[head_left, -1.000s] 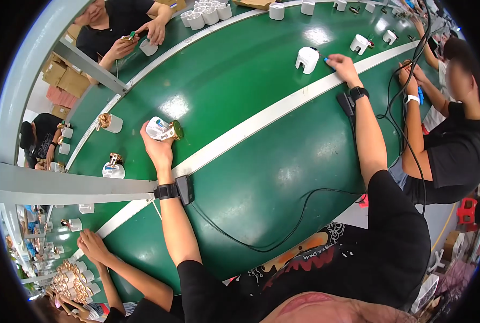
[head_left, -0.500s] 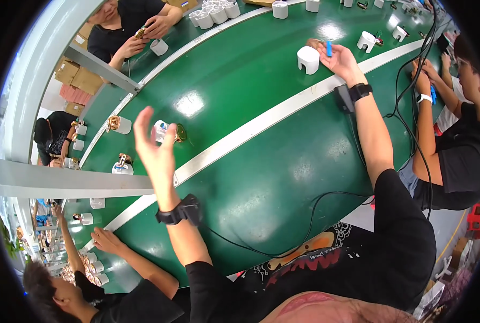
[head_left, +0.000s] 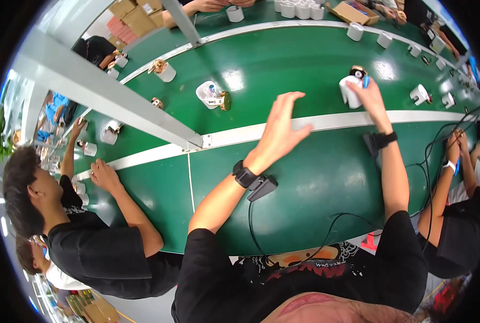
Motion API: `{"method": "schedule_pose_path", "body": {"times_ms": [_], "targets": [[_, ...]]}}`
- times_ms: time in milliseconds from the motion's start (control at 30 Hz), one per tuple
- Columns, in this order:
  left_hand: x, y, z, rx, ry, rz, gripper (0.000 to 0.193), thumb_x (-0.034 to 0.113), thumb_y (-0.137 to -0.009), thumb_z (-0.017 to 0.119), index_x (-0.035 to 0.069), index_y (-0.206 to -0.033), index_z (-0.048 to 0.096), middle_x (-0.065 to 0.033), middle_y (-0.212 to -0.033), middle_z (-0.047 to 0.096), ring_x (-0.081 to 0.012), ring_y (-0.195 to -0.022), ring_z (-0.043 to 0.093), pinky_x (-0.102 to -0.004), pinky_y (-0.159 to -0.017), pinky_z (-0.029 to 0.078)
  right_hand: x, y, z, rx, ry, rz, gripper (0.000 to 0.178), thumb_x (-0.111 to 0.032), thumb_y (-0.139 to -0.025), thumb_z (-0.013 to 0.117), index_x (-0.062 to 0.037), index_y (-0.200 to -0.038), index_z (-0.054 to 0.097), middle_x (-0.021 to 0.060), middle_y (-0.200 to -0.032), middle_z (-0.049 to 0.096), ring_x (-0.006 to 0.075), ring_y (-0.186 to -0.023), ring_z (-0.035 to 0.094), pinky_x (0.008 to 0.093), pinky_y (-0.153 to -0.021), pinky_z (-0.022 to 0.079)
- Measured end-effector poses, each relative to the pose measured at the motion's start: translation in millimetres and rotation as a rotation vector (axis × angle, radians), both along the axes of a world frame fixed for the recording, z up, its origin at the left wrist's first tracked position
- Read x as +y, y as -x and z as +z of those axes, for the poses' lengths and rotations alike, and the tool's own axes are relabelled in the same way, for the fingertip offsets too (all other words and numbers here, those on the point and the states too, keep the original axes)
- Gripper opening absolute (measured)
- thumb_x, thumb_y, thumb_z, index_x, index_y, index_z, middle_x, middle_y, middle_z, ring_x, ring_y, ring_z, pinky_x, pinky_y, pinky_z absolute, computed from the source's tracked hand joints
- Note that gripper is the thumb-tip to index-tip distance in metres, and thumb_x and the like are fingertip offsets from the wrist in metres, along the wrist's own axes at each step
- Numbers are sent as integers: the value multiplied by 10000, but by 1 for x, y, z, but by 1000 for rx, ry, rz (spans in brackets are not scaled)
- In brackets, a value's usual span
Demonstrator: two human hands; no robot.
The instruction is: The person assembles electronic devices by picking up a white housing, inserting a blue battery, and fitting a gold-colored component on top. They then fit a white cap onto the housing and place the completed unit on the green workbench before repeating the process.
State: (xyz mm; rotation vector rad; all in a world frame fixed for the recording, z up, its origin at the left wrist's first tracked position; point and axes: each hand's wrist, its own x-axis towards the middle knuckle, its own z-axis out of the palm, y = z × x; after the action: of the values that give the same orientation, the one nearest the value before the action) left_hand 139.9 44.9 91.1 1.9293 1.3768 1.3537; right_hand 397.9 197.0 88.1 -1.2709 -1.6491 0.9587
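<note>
My left hand [head_left: 278,132] is in the air over the white rail, fingers stretched and thumb apart, holding nothing. At the right, my right hand [head_left: 370,98] grips a white plastic housing [head_left: 350,96] with a notch in its lower edge, thumb against its side. A small blue piece [head_left: 365,82] shows at the fingers of that hand; its kind is unclear. Just behind the housing is a round black and copper-coloured part [head_left: 357,71]. Farther left, another white housing [head_left: 206,93] lies on the green belt, a copper-coloured round part [head_left: 225,101] beside it.
A white rail [head_left: 229,137] divides the far green belt from the near green worktop [head_left: 304,177]. A grey metal post [head_left: 116,91] slants across the left. Black cables [head_left: 422,167] hang at right. Co-workers [head_left: 97,237] sit on both sides; more housings [head_left: 164,72] stand along the belt.
My view has turned, so the scene is shifted. My left hand has come rightward and nearer my right hand. My right hand, beside a housing before, now grips it.
</note>
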Motion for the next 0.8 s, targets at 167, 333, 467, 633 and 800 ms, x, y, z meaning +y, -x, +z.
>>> {"method": "schedule_pose_path", "body": {"times_ms": [167, 333, 467, 633, 800], "targets": [[-12, -8, -5, 88, -59, 57, 730, 142, -777, 775, 31, -1389, 394, -163, -1238, 545, -339, -1159, 563, -428, -973, 479, -85, 90, 11, -185, -7, 311, 469, -307, -871, 728, 5, -1157, 525, 129, -1053, 639, 166, -948, 627, 332, -792, 523], [-7, 11, -8, 46, 74, 10, 685, 119, -758, 775, -6, -1316, 398, -214, -1241, 492, -387, -1112, 546, -440, -923, 488, -86, 101, 17, 609, 698, 205, 263, -303, -1004, 491, -55, -1072, 545, 108, -1139, 627, 196, -998, 586, 344, -880, 463], [6, 20, -11, -294, 221, 56, 597, 96, -746, 780, 7, -1210, 416, -207, -1204, 511, -317, -1050, 581, -392, -854, 508, -70, 102, 20, 1045, 847, -21, 343, -297, -1034, 372, -49, -1206, 535, 91, -1191, 618, 197, -972, 558, 338, -899, 421], [17, 33, -25, -708, 392, -23, 536, 62, -767, 771, 38, -1178, 427, -150, -1145, 573, -211, -1052, 581, -349, -859, 491, -59, 79, -4, 1166, 809, 210, 430, -294, -1040, 342, -33, -1349, 484, 59, -1142, 606, 164, -896, 522, 328, -873, 398], [21, 38, -36, -846, 496, -59, 616, -2, -735, 774, 35, -1233, 412, -138, -1164, 569, -212, -1077, 581, -336, -887, 497, -56, 75, -21, 1196, 692, 441, 419, -228, -1045, 413, -36, -1416, 444, 33, -1028, 568, 111, -771, 464, 278, -748, 398]]}}
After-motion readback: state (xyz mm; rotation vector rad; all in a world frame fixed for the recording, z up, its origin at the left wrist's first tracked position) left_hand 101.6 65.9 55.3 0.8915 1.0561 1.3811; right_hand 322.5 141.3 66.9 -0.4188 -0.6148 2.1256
